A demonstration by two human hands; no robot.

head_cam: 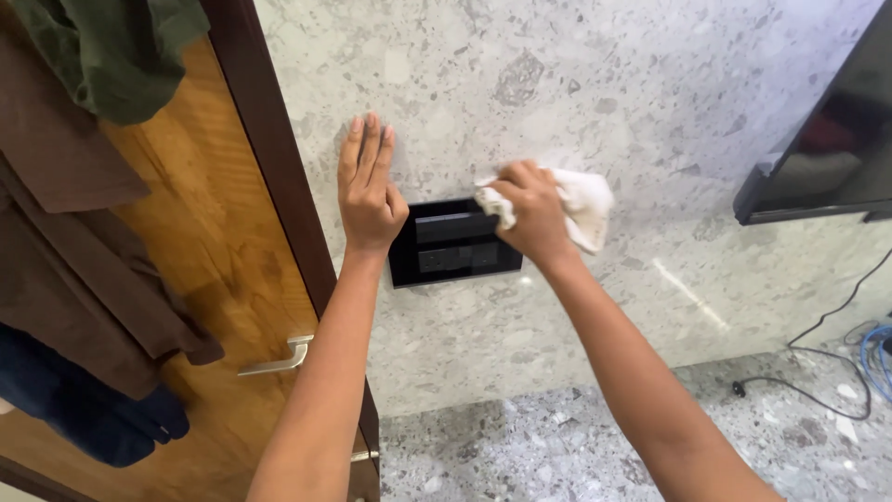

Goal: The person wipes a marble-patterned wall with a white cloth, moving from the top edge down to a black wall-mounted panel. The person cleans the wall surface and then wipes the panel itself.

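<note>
My left hand (369, 191) lies flat on the speckled stone wall (576, 84), fingers together and pointing up, just left of a black glossy switch panel (452, 244). My right hand (531, 214) grips a crumpled white cloth (583, 204) and presses it against the panel's upper right corner. That hand hides part of the panel's right edge.
A wooden door (200, 242) with a dark frame and a metal lever handle (279, 361) stands at the left, with clothes (74, 214) hanging on it. A black wall-mounted screen (827, 139) sits at the upper right. Black and blue cables (850, 363) trail onto the stone floor.
</note>
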